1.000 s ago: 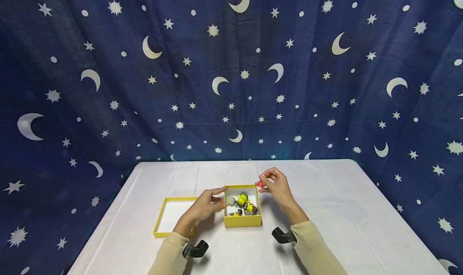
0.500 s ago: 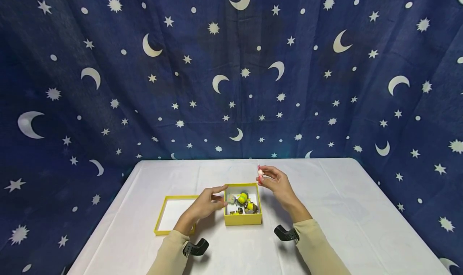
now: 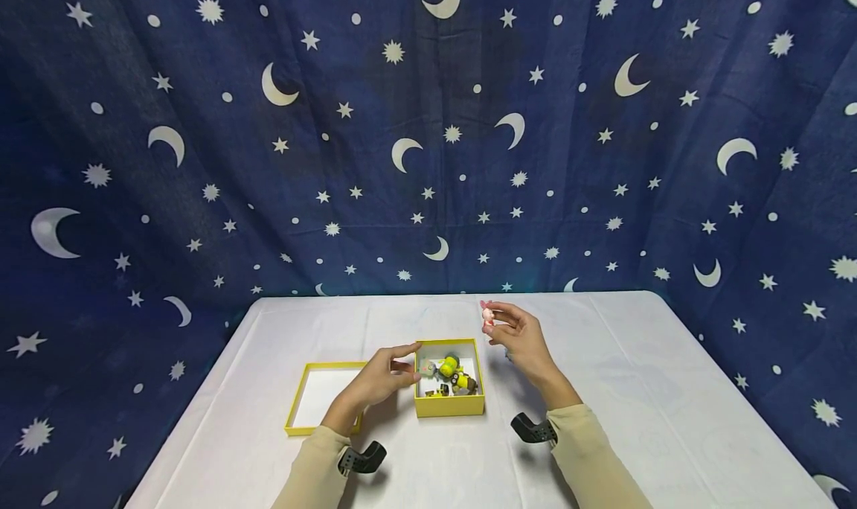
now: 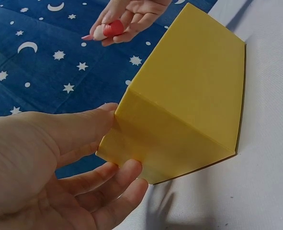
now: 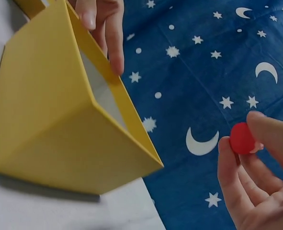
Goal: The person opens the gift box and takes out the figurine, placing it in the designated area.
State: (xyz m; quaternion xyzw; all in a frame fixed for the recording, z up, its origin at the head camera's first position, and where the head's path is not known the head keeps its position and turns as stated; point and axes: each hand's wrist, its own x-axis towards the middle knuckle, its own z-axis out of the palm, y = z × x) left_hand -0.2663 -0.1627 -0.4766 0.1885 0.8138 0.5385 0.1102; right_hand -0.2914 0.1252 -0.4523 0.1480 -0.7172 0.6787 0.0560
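Note:
My left hand (image 3: 377,379) holds the yellow box (image 3: 450,407) at its left side, with the thumb and fingertips against the wall and rim. Several small figurines, mostly yellow and dark, lie inside the box; among them is a yellow figurine (image 3: 449,367). Past the box's back right corner, my right hand (image 3: 527,345) pinches a small red and white figurine (image 3: 488,318) with pink ear-like tips, held above the table. In the left wrist view the figurine (image 4: 113,28) lies sideways across the fingers. From the right wrist, its round red base (image 5: 242,139) shows.
A shallow yellow-rimmed lid (image 3: 304,401) with a white inside lies left of the box, partly behind the left forearm. The table has a white cloth (image 3: 636,420). A dark blue curtain (image 3: 428,159) with moons and stars hangs behind.
My right hand has moved slightly up and right, turning the figurine so that its pale part and pink tips show upright. The left hand stays at the box.

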